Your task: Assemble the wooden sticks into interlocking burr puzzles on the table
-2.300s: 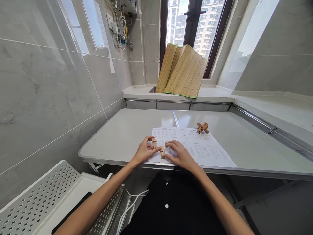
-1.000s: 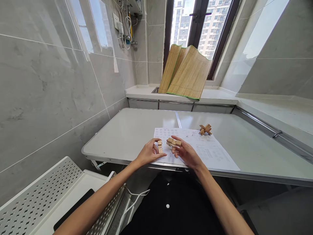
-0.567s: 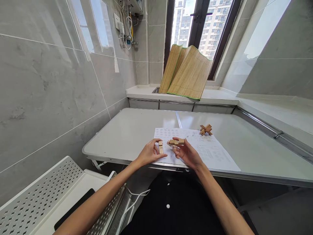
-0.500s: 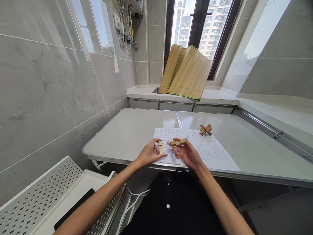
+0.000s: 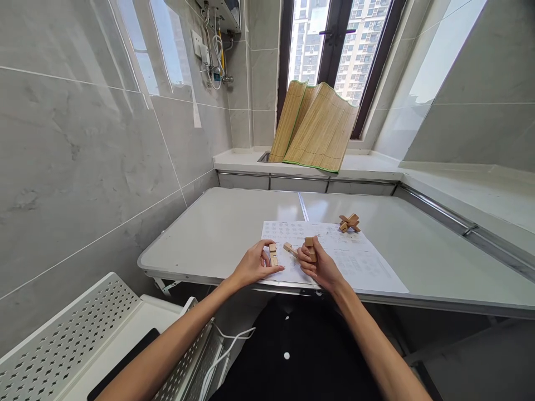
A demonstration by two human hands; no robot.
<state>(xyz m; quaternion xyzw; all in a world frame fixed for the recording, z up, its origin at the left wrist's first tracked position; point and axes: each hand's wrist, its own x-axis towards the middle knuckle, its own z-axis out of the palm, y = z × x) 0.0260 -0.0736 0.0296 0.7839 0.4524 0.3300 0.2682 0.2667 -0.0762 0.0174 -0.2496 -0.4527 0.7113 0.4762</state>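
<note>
My left hand point(image 5: 256, 262) holds a small notched wooden puzzle piece point(image 5: 273, 254) upright between thumb and fingers, over the left part of a printed paper sheet point(image 5: 368, 267). To its right, my right hand point(image 5: 321, 264) is closed around another wooden puzzle piece point(image 5: 310, 243), which now stands roughly upright. A further slim wooden piece point(image 5: 289, 248) sticks out leftward by the right fingers; whether they grip it or it lies on the paper I cannot tell. Beyond the hands, an assembled wooden burr puzzle point(image 5: 349, 223) rests at the sheet's far right edge.
The white folding table point(image 5: 200, 239) has a seam down its middle. A bamboo mat point(image 5: 321, 128) leans on the window ledge behind. At lower left stands a white perforated rack point(image 5: 96, 312) with a dark flat object and a white cable point(image 5: 221, 356) near it.
My right hand has turned its wooden piece from lying nearly level to upright, its fingers curling in more. My left hand keeps its piece in the same pose. The view has shifted slightly.
</note>
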